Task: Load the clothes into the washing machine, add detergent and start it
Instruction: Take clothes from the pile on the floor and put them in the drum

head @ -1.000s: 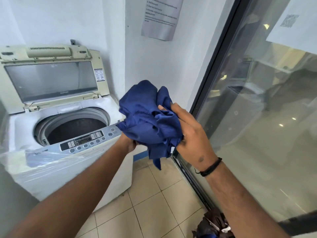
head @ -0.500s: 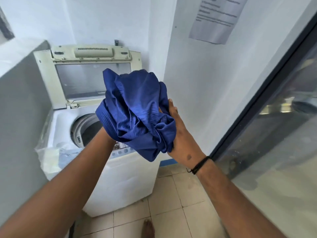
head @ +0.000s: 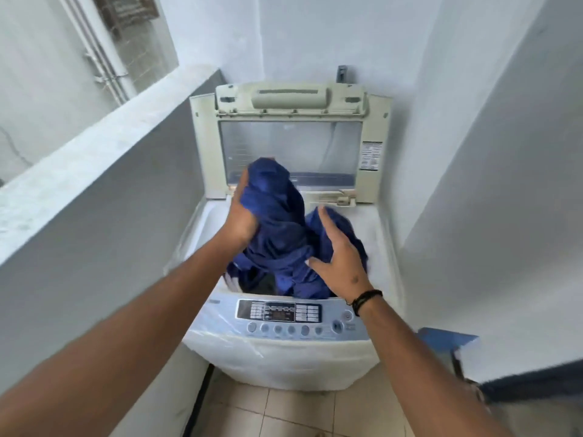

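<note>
Fingers of the left hand (head: 241, 216) curl round the upper bunch of the blue garment (head: 277, 234) and grip it; fingers of the right hand (head: 339, 257) lie fairly straight, spread against the cloth's right side, pressing rather than pinching. A black band sits on the right wrist.

Nearest is the control panel (head: 279, 312) with its row of buttons under clear plastic wrap; nobody touches it, and whether the display is lit I can't tell. So starting looks not done.

Just past the panel is the drum opening (head: 252, 283) of the washing machine (head: 284, 364). Garment is partway in: lower folds hang down into the opening, top bunch stands above the rim between both hands, one fold lies over the right side of the rim. Can't see whether other clothes are already inside.

Behind, the lid (head: 290, 146) stands upright, open against the wall.

Judgement: loading is in progress, early in the task. Left to do: push this garment fully in, load any more clothes, add detergent, shut the lid, start. No detergent container visible.
</note>
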`<action>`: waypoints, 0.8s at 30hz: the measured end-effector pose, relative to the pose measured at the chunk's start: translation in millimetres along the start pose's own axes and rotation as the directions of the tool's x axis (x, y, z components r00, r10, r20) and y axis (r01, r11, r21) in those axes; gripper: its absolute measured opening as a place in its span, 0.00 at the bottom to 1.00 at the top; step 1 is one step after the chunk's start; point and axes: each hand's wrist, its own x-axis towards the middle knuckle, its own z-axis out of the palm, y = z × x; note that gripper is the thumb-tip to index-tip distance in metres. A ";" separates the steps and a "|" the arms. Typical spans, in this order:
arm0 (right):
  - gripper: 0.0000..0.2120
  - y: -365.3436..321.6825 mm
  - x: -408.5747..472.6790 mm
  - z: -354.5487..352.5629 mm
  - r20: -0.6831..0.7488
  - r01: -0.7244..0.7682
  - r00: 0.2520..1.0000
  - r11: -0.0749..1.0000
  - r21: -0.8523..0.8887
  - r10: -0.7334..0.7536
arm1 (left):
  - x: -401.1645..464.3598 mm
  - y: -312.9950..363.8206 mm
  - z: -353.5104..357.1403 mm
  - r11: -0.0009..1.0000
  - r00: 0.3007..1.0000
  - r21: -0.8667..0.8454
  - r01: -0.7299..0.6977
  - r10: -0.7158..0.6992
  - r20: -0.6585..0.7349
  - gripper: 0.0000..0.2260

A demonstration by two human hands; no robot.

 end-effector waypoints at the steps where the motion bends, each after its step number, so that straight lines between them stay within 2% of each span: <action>1: 0.32 4.9 7.0 12.3 0.050 -0.062 0.997 0.998 -0.027 0.064 | 3.2 -7.7 -1.1 0.992 0.995 0.081 -0.100 0.097 0.033 0.28; 2: 0.20 13.7 13.7 25.4 0.088 -0.109 0.989 0.991 -0.081 0.116 | 5.1 -17.7 -6.9 0.974 0.978 0.120 -0.193 0.182 0.099 0.28; 3: 0.14 19.1 17.2 34.4 0.132 -0.137 0.979 0.979 -0.148 0.157 | 7.5 -34.5 -12.4 0.957 0.958 0.141 -0.254 0.230 0.169 0.26; 6: 0.14 33.7 28.4 51.5 0.224 -0.211 0.936 0.941 -0.265 0.273 | 16.0 -87.4 -27.9 0.927 0.936 0.272 -0.259 0.171 0.308 0.24; 7: 0.16 33.7 31.3 54.8 0.257 -0.231 0.919 0.935 -0.269 0.301 | 17.1 -105.1 -31.9 0.923 0.936 0.300 -0.239 0.137 0.323 0.25; 9: 0.28 35.3 36.4 63.7 0.297 -0.272 0.892 0.930 -0.246 0.339 | 20.7 -136.8 -35.5 0.942 0.931 0.308 -0.132 0.011 0.365 0.27; 12: 0.48 43.9 48.4 83.1 0.365 -0.204 0.880 0.936 -0.285 0.304 | 29.3 -153.1 -25.9 0.935 0.898 0.337 -0.114 -0.048 0.437 0.26; 14: 0.50 51.1 57.0 98.8 0.412 -0.231 0.848 0.932 -0.278 0.333 | 38.8 -154.4 -17.9 0.919 0.884 0.379 -0.105 -0.089 0.459 0.28; 15: 0.45 54.4 60.0 104.6 0.408 -0.273 0.839 0.927 -0.256 0.360 | 43.6 -155.0 -15.5 0.900 0.881 0.416 -0.127 -0.090 0.465 0.29; 18: 0.16 69.2 67.5 119.2 0.254 -0.363 0.869 0.896 -0.255 0.424 | 65.3 -171.2 -14.4 0.836 0.869 0.504 -0.217 -0.070 0.490 0.30; 19: 0.11 75.8 68.7 123.5 0.204 -0.407 0.862 0.873 -0.268 0.464 | 70.5 -177.7 -13.9 0.797 0.863 0.547 -0.255 -0.067 0.500 0.28; 22: 0.15 102.0 74.4 132.0 0.076 -0.584 0.790 0.785 -0.206 0.608 | 82.6 -187.0 -13.7 0.657 0.850 0.675 -0.336 -0.097 0.517 0.26; 24: 0.18 123.4 82.7 132.2 -0.051 -0.653 0.754 0.740 -0.162 0.655 | 92.8 -195.5 -16.6 0.558 0.846 0.762 -0.330 -0.183 0.501 0.28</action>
